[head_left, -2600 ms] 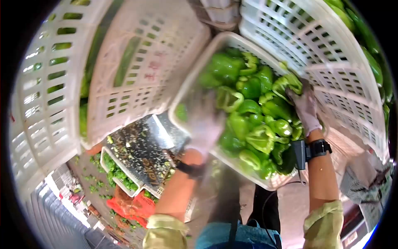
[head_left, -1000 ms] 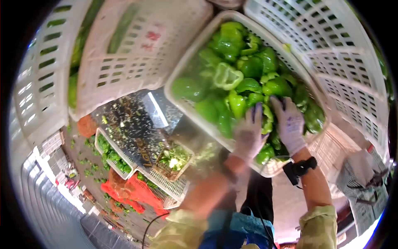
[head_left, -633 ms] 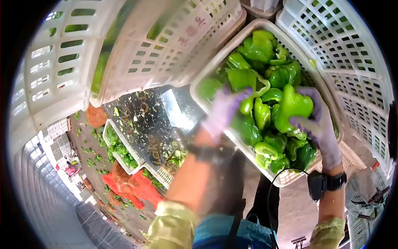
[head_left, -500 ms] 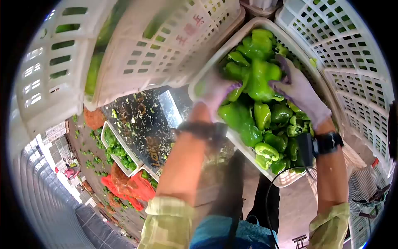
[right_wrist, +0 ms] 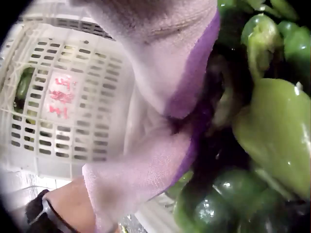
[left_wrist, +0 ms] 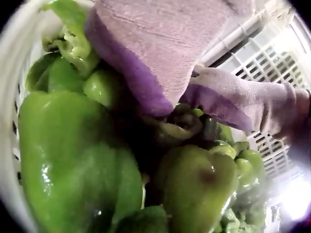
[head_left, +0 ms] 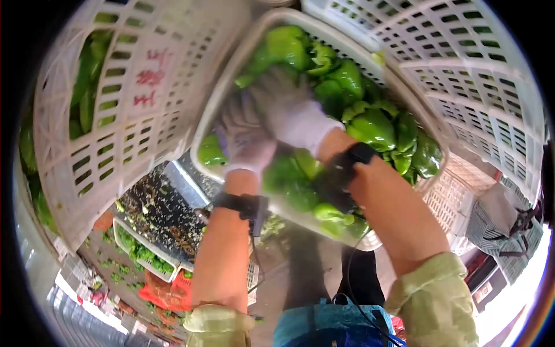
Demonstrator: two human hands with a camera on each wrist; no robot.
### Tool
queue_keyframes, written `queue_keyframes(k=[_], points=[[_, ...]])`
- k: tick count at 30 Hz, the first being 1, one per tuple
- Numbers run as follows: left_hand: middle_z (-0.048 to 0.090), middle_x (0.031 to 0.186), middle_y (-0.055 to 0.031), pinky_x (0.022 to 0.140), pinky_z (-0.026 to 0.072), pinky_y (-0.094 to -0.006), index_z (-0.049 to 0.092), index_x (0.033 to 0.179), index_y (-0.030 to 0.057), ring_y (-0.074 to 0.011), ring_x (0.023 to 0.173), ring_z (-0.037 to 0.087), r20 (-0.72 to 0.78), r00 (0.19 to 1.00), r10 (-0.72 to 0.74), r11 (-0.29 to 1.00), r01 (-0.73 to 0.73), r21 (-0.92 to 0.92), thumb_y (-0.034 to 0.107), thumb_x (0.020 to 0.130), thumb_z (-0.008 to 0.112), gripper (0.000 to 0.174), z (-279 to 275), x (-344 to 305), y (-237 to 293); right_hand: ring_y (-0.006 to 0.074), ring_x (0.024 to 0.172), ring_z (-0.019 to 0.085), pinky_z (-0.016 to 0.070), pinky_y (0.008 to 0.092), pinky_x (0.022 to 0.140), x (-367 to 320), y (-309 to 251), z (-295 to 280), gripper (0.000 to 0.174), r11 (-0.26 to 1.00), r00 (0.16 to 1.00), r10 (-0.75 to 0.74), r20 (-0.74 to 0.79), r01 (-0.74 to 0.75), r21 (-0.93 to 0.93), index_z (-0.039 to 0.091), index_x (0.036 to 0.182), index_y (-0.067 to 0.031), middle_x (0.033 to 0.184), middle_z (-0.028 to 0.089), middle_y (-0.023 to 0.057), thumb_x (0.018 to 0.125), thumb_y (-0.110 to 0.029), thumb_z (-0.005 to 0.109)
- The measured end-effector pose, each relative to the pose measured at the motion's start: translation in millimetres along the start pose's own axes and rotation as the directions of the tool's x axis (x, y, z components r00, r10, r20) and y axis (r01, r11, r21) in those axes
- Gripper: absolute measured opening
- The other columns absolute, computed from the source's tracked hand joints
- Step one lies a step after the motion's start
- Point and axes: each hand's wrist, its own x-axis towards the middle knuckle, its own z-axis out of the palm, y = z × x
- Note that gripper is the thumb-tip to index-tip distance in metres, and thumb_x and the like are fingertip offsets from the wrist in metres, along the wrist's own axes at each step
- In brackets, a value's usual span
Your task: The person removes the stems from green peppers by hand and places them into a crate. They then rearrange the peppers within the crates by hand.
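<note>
Green bell peppers [head_left: 370,128], some cut or split open, fill a white plastic crate [head_left: 421,109]. Both hands wear pale gloves with purple palms. My left hand [head_left: 245,137] lies over peppers at the crate's left side, its fingers stretched out toward the far end. Just right of it, my right hand [head_left: 295,110] presses on the peppers with fingers extended, blurred by motion. In the left wrist view, a large glossy pepper [left_wrist: 68,150] lies beside the gloved fingers. The right wrist view has the two gloves meeting above the peppers, with the fingertips in shadow.
Tall white crates holding green produce stand at left [head_left: 124,110] and right [head_left: 462,75]. Below left lies a dark surface [head_left: 153,202] strewn with scraps, near a small crate [head_left: 144,254] of green pieces and a red mesh bag [head_left: 167,294]. A cable hangs from the left wrist.
Half a second ago both hands were around a large pepper over the crate. Now the right hand has moved left beside the left hand, and both lie low over the peppers. The view has shifted.
</note>
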Motion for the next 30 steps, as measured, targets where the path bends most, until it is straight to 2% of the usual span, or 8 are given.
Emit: queue_keyframes(k=[8, 9, 13, 16, 21, 24, 28, 30], points=[[0.021, 0.153, -0.022, 0.113, 0.017, -0.0582, 0.015, 0.151, 0.0096, -0.0423, 0.141, 0.02, 0.357, 0.93, -0.091, 0.989, 0.125, -0.073, 0.043, 0.079, 0.068, 0.096, -49, 1, -2, 0.0354, 0.127, 0.046, 0.041, 0.0469, 0.103, -63, 19, -95, 0.055, 0.945, 0.995, 0.0, -0.101, 0.033, 0.324, 0.049, 0.132, -0.0108, 0.138, 0.047, 0.0205, 0.08, -0.023, 0.063], [0.025, 0.151, -0.0228, 0.113, 0.0186, -0.0581, 0.021, 0.149, 0.009, -0.0423, 0.14, 0.023, 0.229, 0.971, -0.067, 0.997, 0.074, -0.02, 0.042, 0.079, 0.068, 0.09, -55, -7, 5, 0.0373, 0.117, 0.053, 0.0472, 0.0459, 0.091, -91, 37, -103, 0.057, 0.993, 0.938, 0.025, -0.346, 0.017, 0.118, 0.049, 0.133, -0.0098, 0.13, 0.052, 0.0217, 0.08, -0.022, 0.064], [0.035, 0.147, -0.02, 0.111, 0.0264, -0.0546, 0.038, 0.143, 0.0117, -0.039, 0.134, 0.036, 0.025, 0.976, 0.215, 0.966, -0.208, -0.152, 0.036, 0.079, 0.071, 0.076, -77, -30, 79, 0.0373, 0.12, 0.053, 0.0429, 0.042, 0.099, -189, 127, -99, 0.053, 0.715, 0.744, 0.659, 0.113, -0.666, 0.213, 0.044, 0.137, -0.0051, 0.134, 0.051, 0.0231, 0.093, -0.032, 0.057], [0.044, 0.141, -0.016, 0.104, 0.0349, -0.056, 0.049, 0.135, 0.0117, -0.0375, 0.127, 0.043, 0.038, 0.909, 0.414, 0.87, -0.383, -0.311, 0.029, 0.076, 0.073, 0.066, -59, -41, 164, 0.041, 0.119, 0.052, 0.0433, 0.0454, 0.097, -196, 157, -46, 0.07, 0.682, 0.753, 0.657, -0.027, -0.579, 0.446, 0.039, 0.139, -0.0059, 0.126, 0.056, 0.0276, 0.087, -0.049, 0.058], [0.05, 0.132, -0.0111, 0.095, 0.0442, -0.0493, 0.054, 0.128, 0.0156, -0.0386, 0.12, 0.046, 0.238, 0.951, 0.198, 0.979, -0.201, -0.009, 0.016, 0.066, 0.077, 0.066, -36, -4, 215, 0.0394, 0.109, 0.06, 0.0465, 0.0443, 0.09, -158, 160, -54, 0.07, 0.641, 0.712, 0.695, 0.1, -0.677, 0.362, 0.045, 0.136, -0.0082, 0.125, 0.059, 0.0225, 0.082, -0.048, 0.064], [0.055, 0.121, -0.01, 0.086, 0.0491, -0.0444, 0.058, 0.118, 0.014, -0.0362, 0.11, 0.051, 0.342, 0.914, 0.22, 0.973, -0.181, -0.141, 0.011, 0.061, 0.076, 0.059, -54, 2, 192, 0.033, 0.094, 0.066, 0.0494, 0.0395, 0.081, -170, 160, -63, 0.067, 0.59, 0.741, 0.659, 0.131, -0.617, 0.52, 0.046, 0.134, -0.0059, 0.119, 0.062, 0.0192, 0.079, -0.038, 0.068], [0.06, 0.096, -0.0133, 0.079, 0.0514, -0.0417, 0.058, 0.107, 0.005, -0.0318, 0.091, 0.06, -0.139, 0.967, 0.213, 0.876, -0.252, -0.411, 0.01, 0.061, 0.08, 0.051, -87, -34, 123, 0.0264, 0.074, 0.064, 0.0495, 0.0346, 0.071, -199, 159, -67, 0.064, 0.345, 0.767, 0.639, 0.062, -0.357, 0.868, 0.047, 0.134, -0.0088, 0.11, 0.062, 0.016, 0.074, -0.016, 0.07], [0.057, 0.117, -0.0203, 0.095, 0.0457, -0.0406, 0.053, 0.122, 0.0036, -0.0355, 0.107, 0.056, 0.106, 0.99, 0.092, 0.834, -0.019, -0.552, 0.022, 0.068, 0.08, 0.064, -102, -45, 77, 0.0295, 0.086, 0.062, 0.0497, 0.036, 0.079, -205, 125, -98, 0.066, 0.651, 0.817, 0.56, -0.137, -0.331, 0.684, 0.048, 0.136, -0.013, 0.117, 0.059, 0.0178, 0.074, -0.014, 0.071]])
